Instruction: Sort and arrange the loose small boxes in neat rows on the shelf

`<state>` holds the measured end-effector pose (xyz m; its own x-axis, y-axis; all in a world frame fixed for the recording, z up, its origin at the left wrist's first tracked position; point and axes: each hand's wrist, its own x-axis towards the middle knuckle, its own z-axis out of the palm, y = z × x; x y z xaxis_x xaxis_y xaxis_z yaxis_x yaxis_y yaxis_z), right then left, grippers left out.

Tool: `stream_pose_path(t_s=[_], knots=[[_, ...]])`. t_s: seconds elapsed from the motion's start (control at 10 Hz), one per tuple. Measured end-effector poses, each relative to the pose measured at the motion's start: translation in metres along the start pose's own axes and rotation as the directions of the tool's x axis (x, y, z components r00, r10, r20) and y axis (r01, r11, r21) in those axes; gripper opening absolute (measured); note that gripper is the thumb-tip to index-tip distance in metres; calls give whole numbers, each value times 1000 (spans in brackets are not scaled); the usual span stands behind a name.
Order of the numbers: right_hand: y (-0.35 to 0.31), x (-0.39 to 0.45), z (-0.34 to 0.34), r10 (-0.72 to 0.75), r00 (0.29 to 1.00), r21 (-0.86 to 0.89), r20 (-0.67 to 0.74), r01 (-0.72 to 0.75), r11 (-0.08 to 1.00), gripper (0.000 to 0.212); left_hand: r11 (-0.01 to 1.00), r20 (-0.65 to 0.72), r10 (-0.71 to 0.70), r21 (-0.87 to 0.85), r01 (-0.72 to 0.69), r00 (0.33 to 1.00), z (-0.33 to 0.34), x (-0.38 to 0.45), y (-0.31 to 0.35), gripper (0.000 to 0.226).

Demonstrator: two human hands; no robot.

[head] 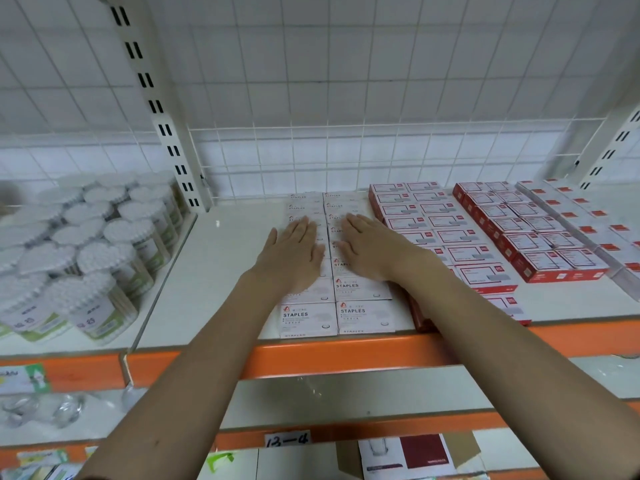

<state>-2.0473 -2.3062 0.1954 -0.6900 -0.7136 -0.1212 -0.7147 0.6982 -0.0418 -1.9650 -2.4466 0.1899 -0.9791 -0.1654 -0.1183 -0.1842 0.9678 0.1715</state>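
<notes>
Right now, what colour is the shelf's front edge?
Orange, on the shelf's front edge; head view shows it best.

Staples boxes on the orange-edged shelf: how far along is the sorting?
Done: the white staples boxes lie in two straight columns from the shelf front to the back grid, beside the red-and-white boxes, also in rows. In hand: left hand and right hand lie flat, fingers straight, on the two columns, apparently squaring them. Left: no loose boxes visible; likely only final alignment.
</notes>
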Motion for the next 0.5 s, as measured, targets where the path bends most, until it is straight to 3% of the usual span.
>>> stream_pose_path(t_s=[0.3, 0.5], knots=[[2, 18, 7, -21, 999, 35, 32, 20, 999, 56, 1000, 30, 3, -4, -3, 1000, 5, 21, -1, 53], [7, 23, -6, 1, 999, 30, -39, 1, 1000, 58, 1000, -45, 16, 20, -15, 999, -12, 27, 2, 54]])
